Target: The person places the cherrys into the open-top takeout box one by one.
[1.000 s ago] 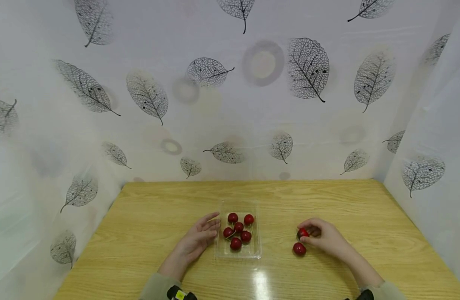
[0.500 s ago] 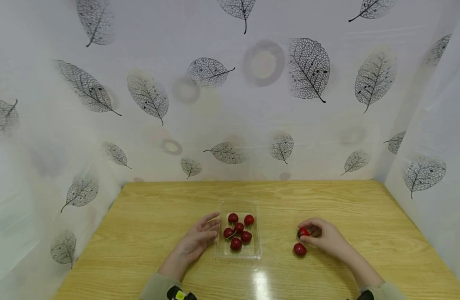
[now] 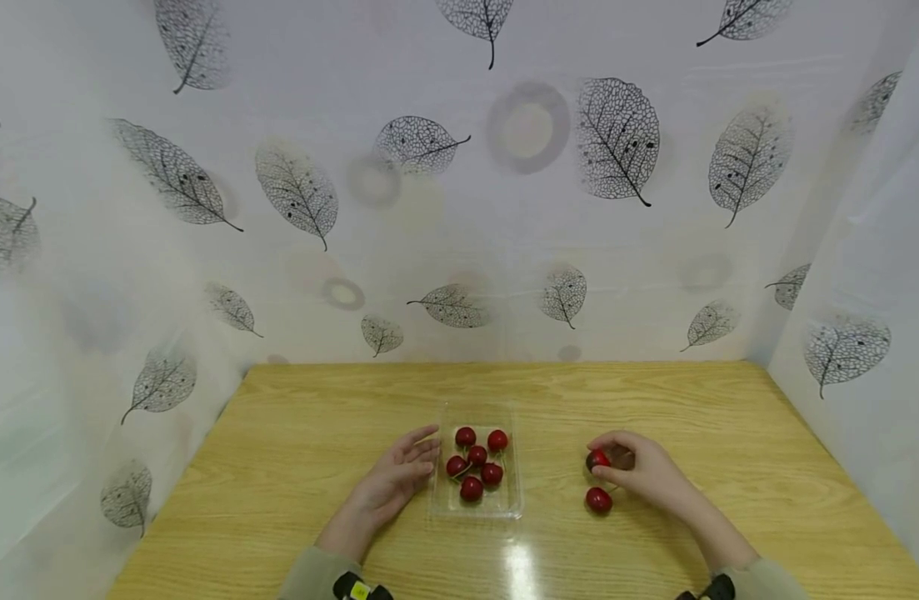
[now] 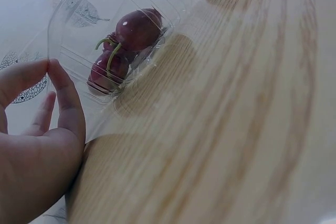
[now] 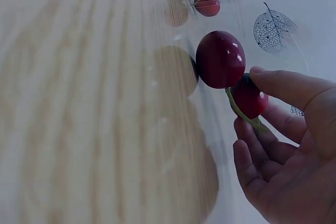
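Observation:
A clear plastic box (image 3: 476, 513) stands on the table with several dark red cherries (image 3: 471, 489) inside, some with green stems. At its left wall, the fingertips of my left hand (image 3: 390, 482) touch the rim, fingers fairly straight; the left wrist view shows the fingertips (image 4: 51, 65) at the clear edge. To the right of the box, my right hand (image 3: 649, 477) pinches a cherry (image 5: 250, 98) between thumb and fingers. Just in front of it another cherry (image 3: 598, 500) lies loose on the wood; in the right wrist view it partly covers the pinched one, with a green stem between them.
The light wooden table (image 3: 339, 400) ends at a pale curtain (image 3: 459, 233) printed with dark leaves, which also hangs along both sides. Bare wood lies between the box and the right hand.
My right hand has shifted slightly left and away from me with the pinched cherry, widening the gap to the loose one. The left hand and the box have stayed still.

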`<state>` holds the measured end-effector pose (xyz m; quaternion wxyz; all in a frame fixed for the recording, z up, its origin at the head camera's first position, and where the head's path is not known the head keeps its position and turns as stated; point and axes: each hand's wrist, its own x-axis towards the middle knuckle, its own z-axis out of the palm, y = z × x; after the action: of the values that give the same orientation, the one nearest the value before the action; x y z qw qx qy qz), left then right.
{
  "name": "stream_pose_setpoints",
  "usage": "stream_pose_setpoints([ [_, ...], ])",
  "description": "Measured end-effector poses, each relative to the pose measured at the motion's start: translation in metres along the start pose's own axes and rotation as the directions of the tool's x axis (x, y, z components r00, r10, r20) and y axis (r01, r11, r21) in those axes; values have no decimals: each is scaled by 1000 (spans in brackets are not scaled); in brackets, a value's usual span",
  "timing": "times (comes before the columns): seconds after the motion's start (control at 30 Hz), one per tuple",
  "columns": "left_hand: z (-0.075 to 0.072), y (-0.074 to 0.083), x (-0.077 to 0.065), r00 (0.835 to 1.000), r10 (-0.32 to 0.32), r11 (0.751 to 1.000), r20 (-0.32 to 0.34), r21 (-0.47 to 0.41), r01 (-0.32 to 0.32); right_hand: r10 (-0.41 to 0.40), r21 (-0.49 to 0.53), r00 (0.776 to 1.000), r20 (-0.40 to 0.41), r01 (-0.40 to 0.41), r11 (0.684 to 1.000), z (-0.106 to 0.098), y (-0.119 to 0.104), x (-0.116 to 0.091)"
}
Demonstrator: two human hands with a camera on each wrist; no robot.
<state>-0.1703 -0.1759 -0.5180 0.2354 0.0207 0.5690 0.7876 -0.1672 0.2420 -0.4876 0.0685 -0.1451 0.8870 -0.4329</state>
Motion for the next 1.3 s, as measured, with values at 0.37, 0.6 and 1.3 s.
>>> stream_pose_setpoints([
  [0.37,1,1,-1,1000,-1,1000,-1,12,1,-36,-8,999,-19,36,999,3,-9,11],
  [0.6,0,0,0,1000,9,1000,6,13,-9,-71,19,997,-29,71,997,5,-19,20],
  [1.3,1,0,0,1000,11,1000,11,13,-12,-128,88,991,-47,131,987,19,-43,46],
])
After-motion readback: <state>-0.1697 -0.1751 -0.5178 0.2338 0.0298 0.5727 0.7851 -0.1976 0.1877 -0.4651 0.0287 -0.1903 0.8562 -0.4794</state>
